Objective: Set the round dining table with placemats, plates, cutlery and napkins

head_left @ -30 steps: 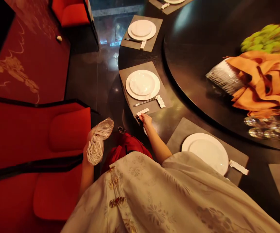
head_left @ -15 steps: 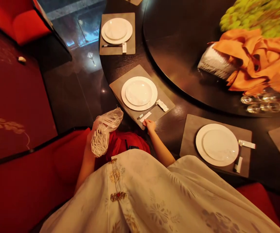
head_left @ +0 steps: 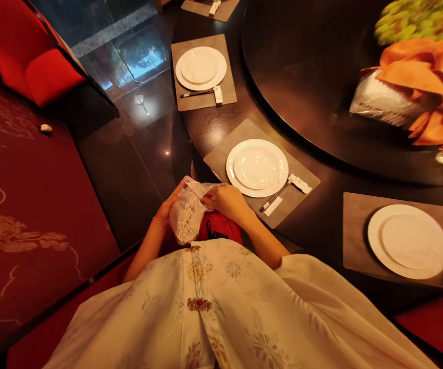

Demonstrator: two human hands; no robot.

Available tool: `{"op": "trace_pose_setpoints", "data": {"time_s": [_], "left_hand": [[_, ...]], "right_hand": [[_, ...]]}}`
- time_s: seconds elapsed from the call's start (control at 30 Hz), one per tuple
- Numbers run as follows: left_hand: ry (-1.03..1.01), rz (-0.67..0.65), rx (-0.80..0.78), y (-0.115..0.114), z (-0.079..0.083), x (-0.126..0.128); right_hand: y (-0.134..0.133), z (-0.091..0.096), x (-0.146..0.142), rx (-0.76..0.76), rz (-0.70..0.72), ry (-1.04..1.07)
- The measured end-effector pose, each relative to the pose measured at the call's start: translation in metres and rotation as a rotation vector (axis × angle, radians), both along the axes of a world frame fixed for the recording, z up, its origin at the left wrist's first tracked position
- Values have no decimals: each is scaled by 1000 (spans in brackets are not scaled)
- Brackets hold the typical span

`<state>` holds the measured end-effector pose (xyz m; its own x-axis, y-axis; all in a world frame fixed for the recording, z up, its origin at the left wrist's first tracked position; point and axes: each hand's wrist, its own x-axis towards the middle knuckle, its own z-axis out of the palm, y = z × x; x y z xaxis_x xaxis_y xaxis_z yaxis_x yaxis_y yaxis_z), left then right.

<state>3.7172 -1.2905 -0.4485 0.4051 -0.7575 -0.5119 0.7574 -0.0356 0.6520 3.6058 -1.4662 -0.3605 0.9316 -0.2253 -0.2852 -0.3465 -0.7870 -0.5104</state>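
My left hand [head_left: 168,205] and my right hand [head_left: 226,201] both hold a clear plastic bag [head_left: 186,215] packed with narrow white paper packets, above my lap. The right fingers rest at the bag's gathered top. Just beyond the right hand lies a grey placemat [head_left: 240,164] bearing a stacked white plate [head_left: 257,166], dark chopsticks on a white rest [head_left: 277,195], and a white paper packet [head_left: 273,206]. My cream brocade robe [head_left: 221,307] covers the lower view, and a red bag [head_left: 221,228] sits partly hidden behind the plastic bag.
A dark round table [head_left: 206,128] holds more place settings, and its turntable [head_left: 302,87] carries orange cloth, greenery, another white bundle and glasses. Red chairs stand along the left, above a patterned red carpet [head_left: 25,205] and dark polished floor.
My right hand has moved back from the placemat's edge to the plastic bag. A white packet stays on the mat. The view has turned, shifting the table to the right.
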Motion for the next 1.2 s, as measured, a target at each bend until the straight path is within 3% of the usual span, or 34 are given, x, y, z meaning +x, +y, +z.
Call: {"op": "trace_pose_setpoints", "data": {"time_s": [0.1, 0.23, 0.37, 0.5, 0.67, 0.83, 0.9, 1.0, 1.07, 1.13, 1.2], "left_hand": [[-32, -14, -67, 5, 3, 33], [-46, -24, -61, 14, 1, 73], [-90, -62, -27, 13, -5, 108], [-100, -137, 4, 3, -13, 143], [-63, -70, 11, -13, -28, 200], [-9, -11, -14, -34, -44, 277], [-12, 46, -4, -42, -45, 313], [-29, 111, -7, -54, -39, 369], [-29, 138, -25, -63, -32, 406], [-26, 162, -22, -75, -25, 439], [-24, 171, 3, -91, -20, 468]], "right_hand": [[5, -7, 49, -139, 79, 212], [4, -10, 91, -136, 128, 220], [-15, -5, 123, 53, 246, 176], [-44, -14, 153, 301, 318, 270], [-86, -28, 201, 534, 61, 262], [-148, -27, 255, 782, -65, 270], [-176, -37, 271, 852, -255, 146], [-207, -75, 294, 877, -708, -217], [-213, -109, 311, 783, -943, -368], [-207, -141, 332, 632, -1022, -390], [-194, -165, 358, 513, -983, -373]]}}
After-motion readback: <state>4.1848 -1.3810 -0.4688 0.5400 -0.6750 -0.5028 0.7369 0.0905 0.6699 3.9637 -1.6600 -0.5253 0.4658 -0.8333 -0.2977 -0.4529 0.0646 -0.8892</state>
